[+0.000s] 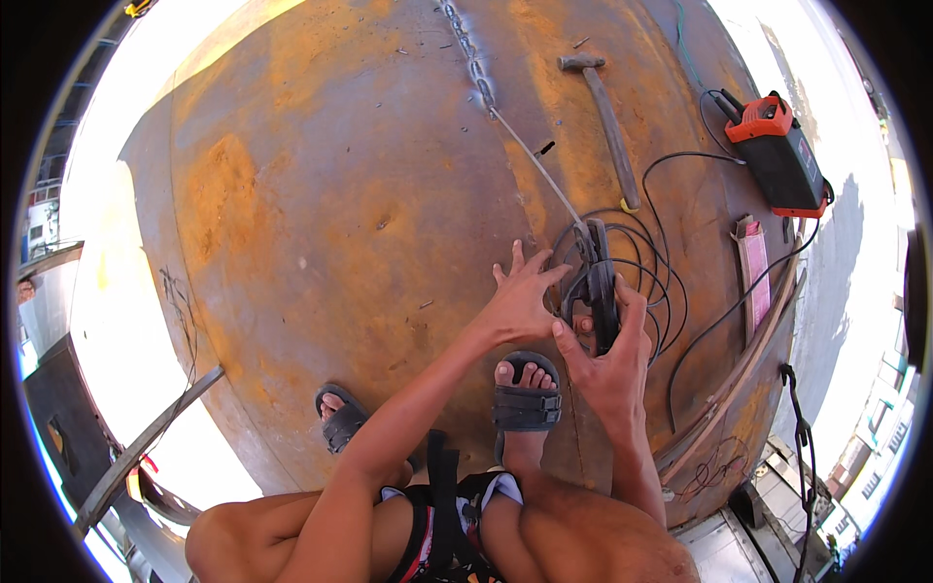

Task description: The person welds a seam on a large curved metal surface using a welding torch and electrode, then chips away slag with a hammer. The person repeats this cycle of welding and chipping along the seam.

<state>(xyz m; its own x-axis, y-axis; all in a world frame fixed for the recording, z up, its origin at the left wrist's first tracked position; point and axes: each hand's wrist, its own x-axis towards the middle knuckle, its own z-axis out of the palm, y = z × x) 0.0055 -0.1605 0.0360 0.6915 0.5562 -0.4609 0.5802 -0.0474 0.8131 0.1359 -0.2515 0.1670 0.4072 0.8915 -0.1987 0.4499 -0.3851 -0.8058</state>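
My right hand (612, 360) grips a black electrode holder (599, 262) near my right foot. A thin rod (535, 160) extends from the holder up and leftward, its tip at the lower end of a bead-like weld seam (471, 58) on the rusty steel plate (253, 291). My left hand (525, 296) is just left of the holder, fingers spread and nothing held in it; whether a fingertip touches the holder I cannot tell. Loops of black cable (666, 296) lie around and right of the holder.
A hammer (612, 131) lies above the holder. An orange-and-black welding machine (777, 155) and pink box (753, 277) are at right, beside long strips (724, 408). My sandalled feet (527, 403) rest on the plate. A bent metal bar (146, 447) crosses the lower-left edge.
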